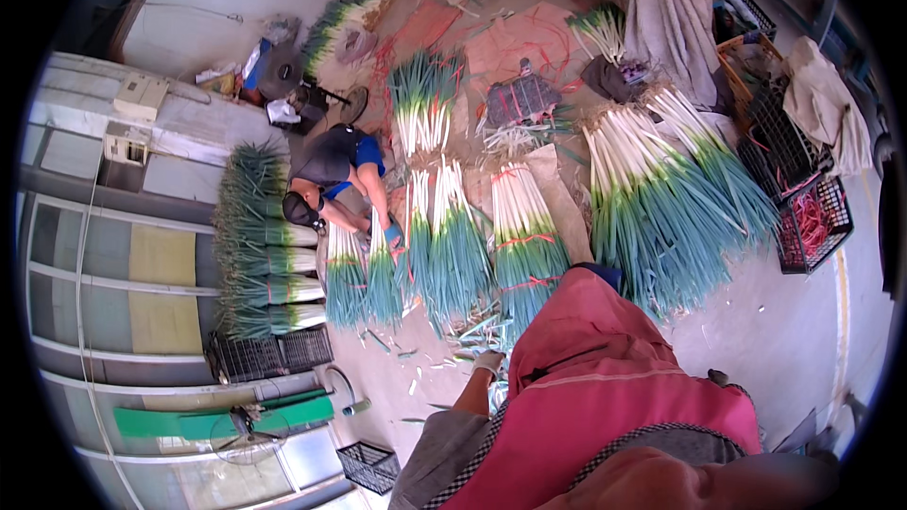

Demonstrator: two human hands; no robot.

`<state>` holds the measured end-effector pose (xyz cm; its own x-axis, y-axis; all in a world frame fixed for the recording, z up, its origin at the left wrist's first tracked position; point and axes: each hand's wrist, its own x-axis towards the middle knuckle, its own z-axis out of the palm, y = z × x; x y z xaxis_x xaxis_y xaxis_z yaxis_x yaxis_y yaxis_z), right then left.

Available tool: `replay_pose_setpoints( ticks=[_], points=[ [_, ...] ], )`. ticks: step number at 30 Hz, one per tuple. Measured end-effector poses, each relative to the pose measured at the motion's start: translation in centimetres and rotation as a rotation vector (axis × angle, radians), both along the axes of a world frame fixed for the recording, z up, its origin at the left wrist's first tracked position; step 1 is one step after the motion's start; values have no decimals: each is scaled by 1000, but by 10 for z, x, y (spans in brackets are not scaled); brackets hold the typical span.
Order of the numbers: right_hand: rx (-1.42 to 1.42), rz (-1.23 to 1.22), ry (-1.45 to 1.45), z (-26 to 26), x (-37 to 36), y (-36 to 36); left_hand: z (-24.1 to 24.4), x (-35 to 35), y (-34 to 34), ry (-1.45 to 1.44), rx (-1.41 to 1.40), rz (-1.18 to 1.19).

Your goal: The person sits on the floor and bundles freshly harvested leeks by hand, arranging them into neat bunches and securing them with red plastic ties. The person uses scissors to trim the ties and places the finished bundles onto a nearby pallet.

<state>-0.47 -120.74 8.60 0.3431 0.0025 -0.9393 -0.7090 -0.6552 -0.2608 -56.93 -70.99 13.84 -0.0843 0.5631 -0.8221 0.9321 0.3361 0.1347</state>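
Observation:
My left hand [489, 363], in a pale glove, hangs beside the pink apron [602, 368]. It is nearest to loose green leaf trimmings [478, 326] on the floor; whether it grips anything is unclear. At the apron's right edge a small grey shape [717, 377] may be part of my right hand, mostly hidden. Before me lies a bundle of long green onions [528, 227] tied with red strips. To its left are more green onion bundles [450, 241]. A wide heap of green onions [659, 205] fans out on the right.
A co-worker [333, 170] bends over bundles at the left. Stacked onion bundles [262, 255] line that side. A black crate [815, 223] with red strips stands right. A fan [248, 432] and another crate [368, 466] are at lower left. A stuffed sack [521, 99] lies ahead.

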Motion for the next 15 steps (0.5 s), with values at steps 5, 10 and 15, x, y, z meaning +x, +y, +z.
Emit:
replay_pose_setpoints(
  ticks=[5, 10, 15],
  points=[
    [24, -143, 37, 37, 16, 67, 27, 108, 21, -177, 20, -478],
    [20, -82, -31, 65, 58, 156, 45, 195, 110, -159, 22, -380],
    [42, -27, -32, 63, 117, 262, 42, 235, 200, -151, -47, -583]
  ],
)
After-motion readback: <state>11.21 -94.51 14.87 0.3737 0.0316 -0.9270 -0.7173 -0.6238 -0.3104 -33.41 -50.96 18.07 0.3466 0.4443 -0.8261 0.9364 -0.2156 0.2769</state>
